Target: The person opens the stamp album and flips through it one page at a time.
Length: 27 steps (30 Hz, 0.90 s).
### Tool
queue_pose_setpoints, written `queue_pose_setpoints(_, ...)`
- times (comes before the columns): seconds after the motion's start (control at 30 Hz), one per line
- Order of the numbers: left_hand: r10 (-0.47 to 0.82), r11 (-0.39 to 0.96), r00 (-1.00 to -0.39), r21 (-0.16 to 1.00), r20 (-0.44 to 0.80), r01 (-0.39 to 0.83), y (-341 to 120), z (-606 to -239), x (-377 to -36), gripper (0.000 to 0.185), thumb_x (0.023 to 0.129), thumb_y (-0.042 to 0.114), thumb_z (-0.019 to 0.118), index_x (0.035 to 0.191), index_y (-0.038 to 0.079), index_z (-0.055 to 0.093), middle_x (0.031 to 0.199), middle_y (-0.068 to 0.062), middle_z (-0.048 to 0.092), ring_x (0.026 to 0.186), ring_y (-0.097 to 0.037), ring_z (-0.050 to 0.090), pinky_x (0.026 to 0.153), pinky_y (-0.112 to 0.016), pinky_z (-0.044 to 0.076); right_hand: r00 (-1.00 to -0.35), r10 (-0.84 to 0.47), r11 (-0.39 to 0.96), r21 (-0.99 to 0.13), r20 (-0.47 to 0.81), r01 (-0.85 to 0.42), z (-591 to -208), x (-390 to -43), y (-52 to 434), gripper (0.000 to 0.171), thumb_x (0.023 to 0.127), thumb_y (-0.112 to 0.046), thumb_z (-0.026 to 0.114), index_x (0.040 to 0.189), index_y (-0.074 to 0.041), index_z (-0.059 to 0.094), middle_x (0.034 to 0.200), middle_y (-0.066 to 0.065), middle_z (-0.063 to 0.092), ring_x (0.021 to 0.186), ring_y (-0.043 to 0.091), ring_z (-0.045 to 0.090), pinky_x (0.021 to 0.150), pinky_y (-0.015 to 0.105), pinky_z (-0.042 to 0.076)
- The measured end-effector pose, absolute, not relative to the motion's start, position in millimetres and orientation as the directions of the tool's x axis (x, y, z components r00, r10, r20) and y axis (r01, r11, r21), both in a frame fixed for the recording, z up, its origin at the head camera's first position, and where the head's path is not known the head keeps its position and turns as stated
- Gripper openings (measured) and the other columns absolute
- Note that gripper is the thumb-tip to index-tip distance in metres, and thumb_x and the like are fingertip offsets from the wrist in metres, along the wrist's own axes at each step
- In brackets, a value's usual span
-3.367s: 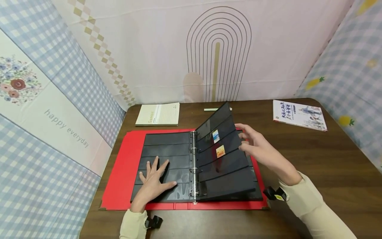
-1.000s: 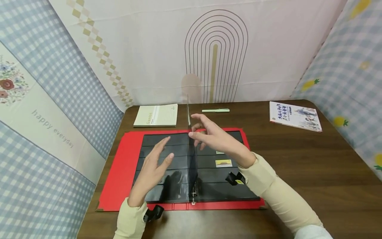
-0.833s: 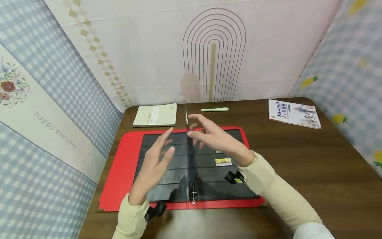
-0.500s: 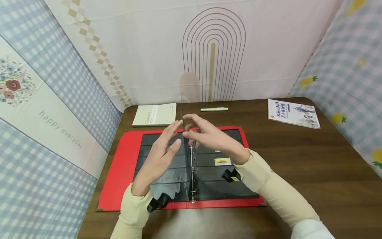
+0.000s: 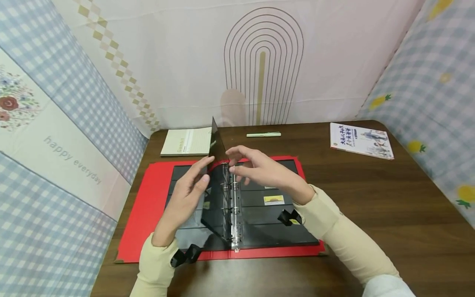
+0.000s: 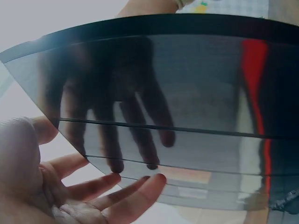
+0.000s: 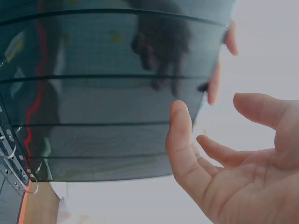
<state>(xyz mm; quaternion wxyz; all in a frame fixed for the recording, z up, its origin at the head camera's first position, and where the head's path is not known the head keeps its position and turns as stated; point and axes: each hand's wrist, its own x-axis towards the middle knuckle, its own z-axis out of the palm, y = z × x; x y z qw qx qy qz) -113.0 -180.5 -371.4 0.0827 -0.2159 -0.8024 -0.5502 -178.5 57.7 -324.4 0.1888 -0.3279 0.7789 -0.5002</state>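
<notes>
— Over the red binder [image 5: 148, 210] on the desk [image 5: 371, 206], what do we have?

— We see a black page [image 5: 217, 194] standing nearly upright on the rings [image 5: 234, 214], leaning a little left. Our left hand [image 5: 187, 194] meets its left face with straight, relaxed fingers [image 6: 140, 189]; nothing is pinched.

— And our right hand [image 5: 259, 169]?

— It sits just right of the page's top edge, fingers loosely spread, thumb [image 7: 180, 135] near the edge. We cannot tell whether it touches.

— Anything else?

— A stamp [image 5: 273, 200] sits in the flat right-hand page. Beyond the binder lie a notebook [image 5: 185, 142] and a green pen [image 5: 263, 134], with a book [image 5: 361, 140] far right.
</notes>
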Motion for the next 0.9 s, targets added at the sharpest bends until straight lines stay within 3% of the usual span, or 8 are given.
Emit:
queue_pose_setpoints(0.1, 0.209, 0.257, -0.904, 0.871, 0.372, 0.418, -193.0, -376.5, -111.3, 0.044, 0.107, 0.010, 0.047, 0.152, 0.008, 0.047, 0.158, -0.007, 0.041, 0.145, -0.019, 0.035, 0.113, -0.035, 0.034, -0.710, -0.703, 0.291, -0.895, 0.039, -0.338, -323.6, -177.0, 62.3, 0.047, 0.103, -0.013, 0.058, 0.147, -0.003, 0.044, 0.127, 0.014, 0.057, 0.088, 0.023, 0.067, 0.073, 0.039, 0.056)
queue_pose_setpoints(0.27, 0.173, 0.217, -0.913, 0.890, 0.369, 0.400, -210.3, -383.7, -109.1, 0.044, 0.106, 0.007, 0.048, 0.150, 0.004, 0.047, 0.155, -0.009, 0.043, 0.141, -0.016, 0.039, 0.106, -0.019, 0.036, -0.714, -0.699, 0.313, -0.880, 0.041, -0.357, -327.3, -176.0, 72.1, 0.045, 0.103, -0.013, 0.058, 0.146, -0.006, 0.046, 0.123, 0.011, 0.059, 0.090, 0.025, 0.066, 0.072, 0.038, 0.056)
queue_pose_setpoints(0.43, 0.157, 0.209, -0.925, 0.904, 0.345, 0.372, -220.8, -387.2, -105.9, 0.044, 0.106, 0.005, 0.049, 0.150, 0.004, 0.047, 0.154, -0.012, 0.043, 0.136, -0.012, 0.045, 0.103, -0.017, 0.040, -0.710, -0.703, 0.340, -0.861, 0.033, -0.377, -334.0, -174.1, 81.6, 0.045, 0.103, -0.013, 0.059, 0.145, -0.005, 0.046, 0.121, 0.011, 0.059, 0.087, 0.021, 0.065, 0.073, 0.041, 0.057)
queue_pose_setpoints(0.57, 0.135, 0.214, -0.940, 0.917, 0.313, 0.336, -228.4, -391.2, -103.1, 0.044, 0.107, 0.007, 0.049, 0.151, 0.005, 0.047, 0.156, -0.012, 0.041, 0.140, -0.012, 0.040, 0.105, -0.016, 0.037, -0.711, -0.703, 0.350, -0.853, 0.034, -0.387, -339.6, -173.8, 86.3, 0.045, 0.102, -0.013, 0.060, 0.144, -0.003, 0.047, 0.121, 0.013, 0.060, 0.085, 0.018, 0.066, 0.075, 0.044, 0.057)
queue_pose_setpoints(0.77, 0.104, 0.213, -0.959, 0.936, 0.264, 0.281, -241.6, -396.4, -100.2, 0.045, 0.106, 0.007, 0.050, 0.151, 0.002, 0.045, 0.158, -0.014, 0.038, 0.147, -0.022, 0.032, 0.109, -0.015, 0.031, -0.722, -0.691, 0.373, -0.840, 0.032, -0.395, -347.8, -175.1, 92.3, 0.046, 0.102, -0.016, 0.060, 0.144, -0.002, 0.047, 0.124, 0.014, 0.060, 0.080, 0.017, 0.066, 0.075, 0.039, 0.057)
queue_pose_setpoints(0.9, 0.090, 0.217, -0.977, 0.953, 0.195, 0.210, -250.7, -396.6, -98.0, 0.046, 0.106, 0.010, 0.051, 0.151, 0.001, 0.043, 0.158, -0.014, 0.036, 0.149, -0.030, 0.027, 0.107, -0.012, 0.031, -0.730, -0.683, 0.392, -0.836, 0.016, -0.385, -352.3, -175.7, 97.6, 0.046, 0.102, -0.017, 0.061, 0.144, -0.003, 0.047, 0.124, 0.014, 0.060, 0.089, 0.017, 0.065, 0.077, 0.039, 0.057)
